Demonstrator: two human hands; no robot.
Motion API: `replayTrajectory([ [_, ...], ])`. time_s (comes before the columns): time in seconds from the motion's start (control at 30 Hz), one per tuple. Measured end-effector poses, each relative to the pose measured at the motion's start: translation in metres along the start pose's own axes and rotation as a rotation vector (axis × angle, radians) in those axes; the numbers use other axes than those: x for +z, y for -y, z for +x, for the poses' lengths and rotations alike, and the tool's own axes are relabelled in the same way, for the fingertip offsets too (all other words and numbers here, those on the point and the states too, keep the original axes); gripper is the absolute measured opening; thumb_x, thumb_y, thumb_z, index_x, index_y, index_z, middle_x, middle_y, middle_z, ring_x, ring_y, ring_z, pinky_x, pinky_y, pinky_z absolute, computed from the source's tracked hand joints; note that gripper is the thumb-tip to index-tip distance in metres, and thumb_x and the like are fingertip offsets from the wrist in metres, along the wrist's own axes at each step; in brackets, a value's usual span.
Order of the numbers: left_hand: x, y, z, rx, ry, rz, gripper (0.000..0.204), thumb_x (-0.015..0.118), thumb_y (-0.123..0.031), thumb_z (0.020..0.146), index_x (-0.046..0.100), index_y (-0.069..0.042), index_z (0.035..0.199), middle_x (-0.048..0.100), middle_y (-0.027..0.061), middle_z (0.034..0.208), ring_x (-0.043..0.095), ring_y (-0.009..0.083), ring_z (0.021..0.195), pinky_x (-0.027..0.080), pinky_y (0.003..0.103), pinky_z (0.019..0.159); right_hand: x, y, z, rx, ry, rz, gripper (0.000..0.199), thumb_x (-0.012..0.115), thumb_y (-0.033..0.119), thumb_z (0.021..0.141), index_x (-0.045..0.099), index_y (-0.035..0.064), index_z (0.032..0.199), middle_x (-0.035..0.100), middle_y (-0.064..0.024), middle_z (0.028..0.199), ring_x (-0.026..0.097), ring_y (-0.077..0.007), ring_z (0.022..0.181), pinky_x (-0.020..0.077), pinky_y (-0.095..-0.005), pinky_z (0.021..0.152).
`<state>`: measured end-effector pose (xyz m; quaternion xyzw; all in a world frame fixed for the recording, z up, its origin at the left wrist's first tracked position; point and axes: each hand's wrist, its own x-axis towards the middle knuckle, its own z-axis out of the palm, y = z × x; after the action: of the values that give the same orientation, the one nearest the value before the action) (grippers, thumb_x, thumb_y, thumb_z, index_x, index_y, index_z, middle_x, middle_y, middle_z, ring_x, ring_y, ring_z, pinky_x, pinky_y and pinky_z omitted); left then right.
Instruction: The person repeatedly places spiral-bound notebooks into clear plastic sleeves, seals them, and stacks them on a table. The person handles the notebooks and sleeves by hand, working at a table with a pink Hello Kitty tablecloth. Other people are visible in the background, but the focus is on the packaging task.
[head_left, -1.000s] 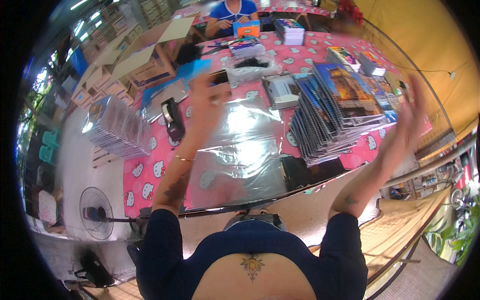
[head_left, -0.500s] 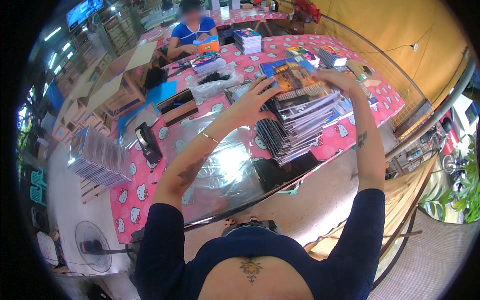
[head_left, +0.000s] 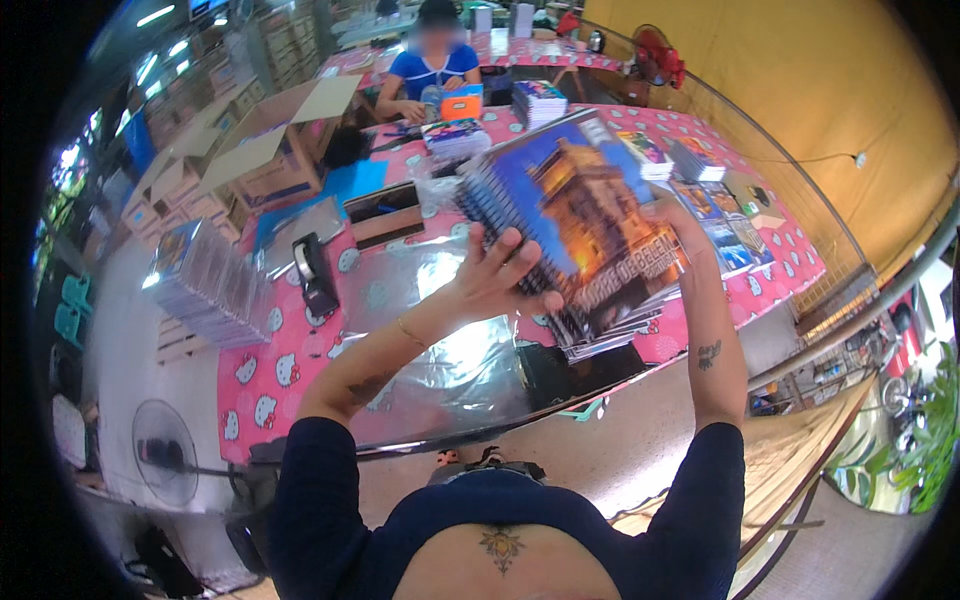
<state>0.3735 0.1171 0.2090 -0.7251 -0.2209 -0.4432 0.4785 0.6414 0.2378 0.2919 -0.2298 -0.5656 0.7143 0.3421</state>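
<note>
A stack of spiral notebooks (head_left: 590, 200) fills the middle right of the table, the top cover showing a lit stone tower against a blue sky. The upper notebooks are tilted up and slightly blurred; how many are raised I cannot tell. My right hand (head_left: 678, 238) grips their right edge, thumb on the cover. Beside the coil-bound left edge, my left hand (head_left: 500, 275) is open with fingers spread, its fingertips close to the coils. Lower notebooks show under the cover, near a black sheet (head_left: 580, 374) at the table's front edge.
Clear plastic sheets (head_left: 450, 370) lie left of the stack. A black tape dispenser (head_left: 315, 275), wrapped notebooks (head_left: 205, 285) and open cardboard boxes (head_left: 265, 165) are further left. Across the pink table (head_left: 290, 400), a co-worker (head_left: 430, 70) handles an orange-and-blue item. More notebook stacks (head_left: 540, 103) stand behind.
The upper notebooks have risen and tilted, so their cover looks larger. My left hand has moved down along the coil edge, while my right hand has shifted lower on the right side.
</note>
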Motion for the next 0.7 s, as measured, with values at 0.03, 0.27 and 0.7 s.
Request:
replayTrajectory([
  [0.03, -0.025, 0.003, 0.020, -0.009, 0.000, -0.009, 0.068, 0.071, -0.036, 0.082, 0.039, -0.040, 0.142, 0.031, 0.0185, 0.152, 0.026, 0.0392, 0.143, 0.007, 0.058, 0.116, 0.020, -0.002, 0.004, 0.037, 0.095, -0.002, 0.082, 0.067, 0.023, 0.078, 0.029, 0.0046, 0.149, 0.055, -0.0190, 0.128, 0.058, -0.0266, 0.115, 0.0464, -0.0386, 0.099],
  [0.27, -0.213, 0.010, 0.020, -1.131, 0.133, -0.394, 0.069, 0.085, -0.010, 0.063, 0.053, -0.004, 0.123, 0.061, 0.0111, 0.117, 0.061, 0.0251, 0.107, 0.048, 0.037, 0.092, 0.185, -0.114, 0.017, -0.246, 0.608, 0.541, 0.093, 0.041, 0.071, 0.089, 0.014, 0.0106, 0.154, 0.024, -0.0067, 0.156, 0.030, -0.0232, 0.141, 0.0251, -0.0393, 0.115],
  [0.7, -0.445, -0.057, -0.238, -1.964, -0.327, -0.252, 0.077, 0.076, 0.002, 0.070, 0.039, -0.004, 0.137, 0.056, 0.0098, 0.124, 0.056, 0.0212, 0.112, 0.048, 0.036, 0.095, 0.464, -0.399, 0.066, -0.187, 0.618, -0.018, 0.095, 0.089, 0.019, 0.067, 0.032, 0.0018, 0.140, 0.051, -0.0112, 0.127, 0.049, -0.0206, 0.119, 0.0398, -0.0351, 0.103],
])
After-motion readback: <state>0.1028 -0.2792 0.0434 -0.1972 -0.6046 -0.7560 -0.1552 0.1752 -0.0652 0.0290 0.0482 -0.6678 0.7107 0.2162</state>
